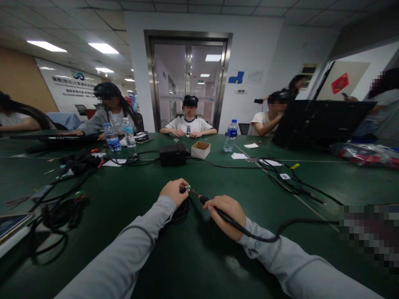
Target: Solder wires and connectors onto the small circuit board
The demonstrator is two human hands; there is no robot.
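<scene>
My left hand [173, 192] is closed in a pinch on a small green-and-silver circuit board [188, 188], whose details are too small to make out. Under and beside that hand lies a coil of black cable [184, 211]; whether it joins the board cannot be seen. In my right hand [229, 212] is a soldering iron [203, 199], gripped like a pen by its black handle. Its thin tip points left and reaches to the board or very near it. From the handle a thick black cord [264, 239] runs over my right wrist and off to the right.
A black box [172, 155] and a small open carton [200, 150] stand ahead on the green table [199, 265]. Cable tangles lie left [64, 211] and right [289, 182]. Water bottles [230, 136] stand farther back. Several people sit around; a large black monitor [318, 122] is at right.
</scene>
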